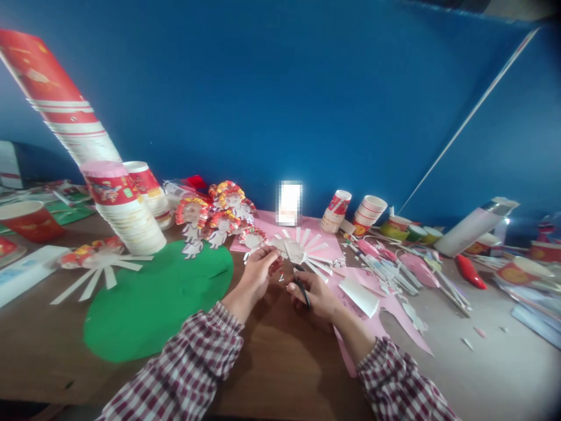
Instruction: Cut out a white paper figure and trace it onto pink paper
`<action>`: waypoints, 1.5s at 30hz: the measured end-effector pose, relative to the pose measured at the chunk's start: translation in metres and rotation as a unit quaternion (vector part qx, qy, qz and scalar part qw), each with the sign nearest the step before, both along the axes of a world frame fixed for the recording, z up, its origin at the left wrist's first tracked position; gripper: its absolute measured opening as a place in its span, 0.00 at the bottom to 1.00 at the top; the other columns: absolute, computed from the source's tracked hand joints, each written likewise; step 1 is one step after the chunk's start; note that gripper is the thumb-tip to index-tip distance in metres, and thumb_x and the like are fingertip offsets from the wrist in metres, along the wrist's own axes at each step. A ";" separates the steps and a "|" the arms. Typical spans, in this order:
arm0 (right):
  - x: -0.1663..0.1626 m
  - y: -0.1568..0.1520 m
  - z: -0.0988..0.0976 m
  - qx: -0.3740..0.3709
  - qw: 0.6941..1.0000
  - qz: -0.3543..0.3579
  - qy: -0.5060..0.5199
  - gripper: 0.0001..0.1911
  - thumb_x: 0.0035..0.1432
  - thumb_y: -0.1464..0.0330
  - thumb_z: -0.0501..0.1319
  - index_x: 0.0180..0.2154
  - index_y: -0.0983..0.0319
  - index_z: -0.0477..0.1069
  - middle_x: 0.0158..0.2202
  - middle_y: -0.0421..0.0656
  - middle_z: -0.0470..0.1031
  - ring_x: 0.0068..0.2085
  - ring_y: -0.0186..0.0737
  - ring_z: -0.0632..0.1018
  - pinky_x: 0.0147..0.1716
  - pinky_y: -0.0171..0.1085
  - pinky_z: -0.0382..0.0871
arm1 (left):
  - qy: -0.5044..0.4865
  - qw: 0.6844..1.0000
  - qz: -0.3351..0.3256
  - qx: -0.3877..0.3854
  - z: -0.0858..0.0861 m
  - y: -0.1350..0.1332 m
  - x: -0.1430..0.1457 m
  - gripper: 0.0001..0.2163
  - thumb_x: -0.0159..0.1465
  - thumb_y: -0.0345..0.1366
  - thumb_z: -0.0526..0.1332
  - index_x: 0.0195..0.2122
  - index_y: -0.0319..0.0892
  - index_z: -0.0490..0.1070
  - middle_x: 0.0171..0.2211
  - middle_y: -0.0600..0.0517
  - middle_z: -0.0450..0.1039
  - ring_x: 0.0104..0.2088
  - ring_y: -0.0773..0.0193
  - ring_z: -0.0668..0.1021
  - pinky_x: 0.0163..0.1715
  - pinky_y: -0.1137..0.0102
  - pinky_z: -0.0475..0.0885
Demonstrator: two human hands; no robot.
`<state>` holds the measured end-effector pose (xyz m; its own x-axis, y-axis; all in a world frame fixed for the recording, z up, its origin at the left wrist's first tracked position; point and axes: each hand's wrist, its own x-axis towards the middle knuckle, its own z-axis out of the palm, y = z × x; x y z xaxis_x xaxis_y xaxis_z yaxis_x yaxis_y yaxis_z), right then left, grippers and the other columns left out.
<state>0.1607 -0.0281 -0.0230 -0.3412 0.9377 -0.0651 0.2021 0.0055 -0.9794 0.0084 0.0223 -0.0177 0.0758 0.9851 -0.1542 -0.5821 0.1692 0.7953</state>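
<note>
My left hand (262, 272) is closed, fingertips pinching the near left edge of a white paper piece (300, 251) cut into strips that fan out to the right. My right hand (316, 295) grips black-handled scissors (301, 292). Their blades point up and away, towards the paper beside my left fingertips; whether they touch it, I cannot tell. Small white scraps (281, 278) show between the two hands. Behind my left hand stand several paper figures (223, 225) with curly red and yellow manes. Another strip-cut paper piece (105, 263) with red curls lies on the left.
A green sheet (162, 304) lies left, with leaning stacks of paper cups (125, 216) behind it. Pink paper (377, 292), cup stacks (337, 210), a white bottle (475, 227) and a red tube (471, 272) are on the right. A blue wall (280, 105) closes the back.
</note>
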 end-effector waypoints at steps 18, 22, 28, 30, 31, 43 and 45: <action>0.003 0.002 -0.003 0.027 0.999 -0.021 -0.031 0.15 0.53 0.57 0.61 0.36 0.63 0.69 0.20 0.37 0.68 0.21 0.31 0.70 0.21 0.30 0.61 | -0.006 1.000 -0.010 -0.014 -0.001 -0.003 0.003 0.09 0.45 0.31 0.68 0.26 0.37 0.68 0.22 0.55 0.69 0.24 0.73 0.73 0.25 0.78 0.69; 0.004 0.002 -0.002 0.022 0.999 -0.022 -0.024 0.15 0.52 0.58 0.62 0.36 0.63 0.69 0.20 0.37 0.68 0.21 0.31 0.70 0.22 0.30 0.61 | -0.002 1.000 -0.014 -0.011 -0.001 -0.003 0.002 0.09 0.46 0.31 0.68 0.26 0.37 0.68 0.21 0.55 0.69 0.23 0.73 0.73 0.25 0.78 0.69; 0.004 0.003 -0.004 0.028 0.999 -0.020 -0.020 0.15 0.53 0.58 0.62 0.36 0.63 0.69 0.19 0.37 0.68 0.21 0.32 0.70 0.21 0.30 0.61 | 0.008 1.000 -0.026 -0.009 -0.003 -0.003 0.002 0.09 0.46 0.32 0.68 0.26 0.38 0.68 0.21 0.55 0.69 0.22 0.73 0.72 0.25 0.77 0.69; 0.004 0.003 -0.005 0.029 0.999 -0.022 -0.023 0.15 0.53 0.59 0.62 0.37 0.63 0.70 0.19 0.37 0.68 0.21 0.32 0.70 0.21 0.30 0.61 | 0.012 1.000 -0.027 -0.011 -0.003 -0.003 0.002 0.09 0.47 0.32 0.67 0.26 0.38 0.68 0.21 0.55 0.69 0.22 0.73 0.73 0.25 0.77 0.69; 0.005 0.003 -0.005 0.029 0.999 -0.022 -0.026 0.15 0.53 0.59 0.62 0.37 0.63 0.70 0.19 0.37 0.68 0.21 0.32 0.70 0.21 0.30 0.61 | 0.014 0.999 -0.027 -0.012 -0.003 -0.003 0.002 0.09 0.47 0.32 0.67 0.26 0.38 0.68 0.21 0.55 0.69 0.22 0.73 0.73 0.25 0.77 0.69; 0.004 0.002 -0.004 0.044 0.998 -0.023 -0.028 0.15 0.53 0.59 0.62 0.36 0.64 0.70 0.21 0.38 0.69 0.22 0.31 0.70 0.21 0.30 0.61 | 0.015 1.000 -0.024 -0.012 -0.003 -0.003 0.003 0.10 0.46 0.33 0.68 0.26 0.37 0.68 0.20 0.55 0.69 0.22 0.73 0.73 0.25 0.77 0.69; 0.004 0.002 -0.005 0.041 0.999 -0.022 -0.024 0.15 0.53 0.58 0.61 0.37 0.64 0.70 0.21 0.37 0.68 0.22 0.32 0.70 0.22 0.30 0.62 | 0.016 0.999 -0.024 -0.014 -0.003 -0.003 0.003 0.10 0.45 0.33 0.68 0.25 0.37 0.68 0.20 0.55 0.69 0.22 0.73 0.72 0.25 0.77 0.69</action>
